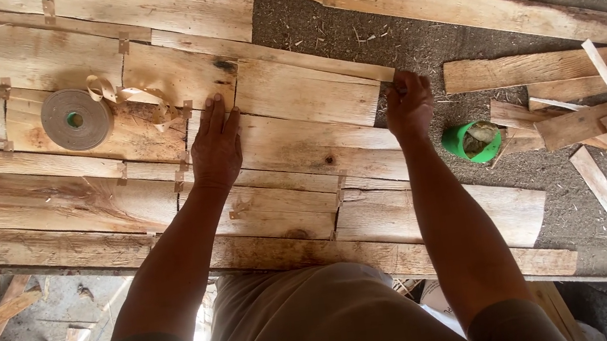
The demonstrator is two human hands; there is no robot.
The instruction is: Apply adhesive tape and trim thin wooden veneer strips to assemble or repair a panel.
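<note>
Pressing rough veneer sheets (pixel 310 105), hands (pixel 217 145) flat

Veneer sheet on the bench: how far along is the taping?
Done: strips on the left are joined, with short tape tabs across the seams. In hand: left hand presses flat on a seam beside the tape roll; right hand grips the sheet's right edge. Left: loose wood strips lie unjoined by the green cup.

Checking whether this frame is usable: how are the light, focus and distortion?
Head view: soft, even light on the veneer sheets; left hand, right hand and tape roll sharp; a blown-out gap beside the legs; straight boards bow slightly toward the edges.
</note>
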